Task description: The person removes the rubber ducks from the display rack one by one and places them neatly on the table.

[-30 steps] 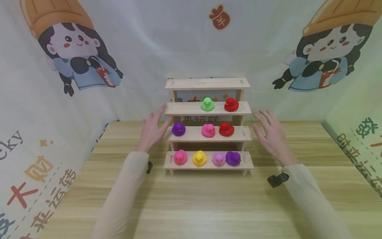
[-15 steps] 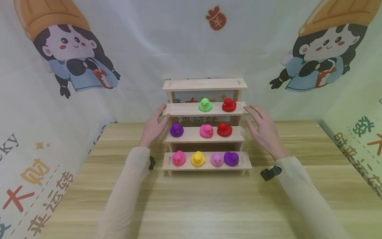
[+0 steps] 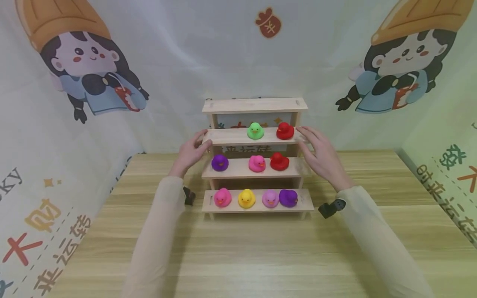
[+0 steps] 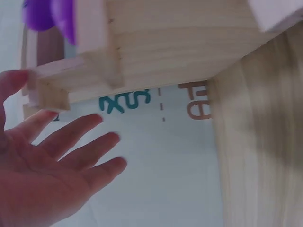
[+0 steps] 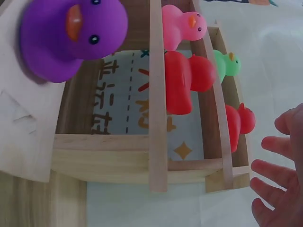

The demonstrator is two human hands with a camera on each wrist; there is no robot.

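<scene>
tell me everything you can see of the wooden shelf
The wooden shelf is pale, with four stepped boards on side supports. It stands upright on the table, nine toy ducks on its lower three boards. The left hand and right hand are at opposite ends of the second board down; contact is unclear.

And it's the left hand [image 4: 45,182] at the lower left, palm in view, fingers [image 4: 92,150] spread and nearly straight! The thumb [image 4: 13,81] is right up at the end of a wooden rack [image 4: 161,42], index fingertip close by; touching or not, hard to call. Up top, a rounded purple toy [image 4: 41,16], cut off by the edge. Behind, pale cloth [image 4: 161,175] with teal and brown lettering, and wood-grained counter [image 4: 265,142] filling the right, shadow across it.
</scene>
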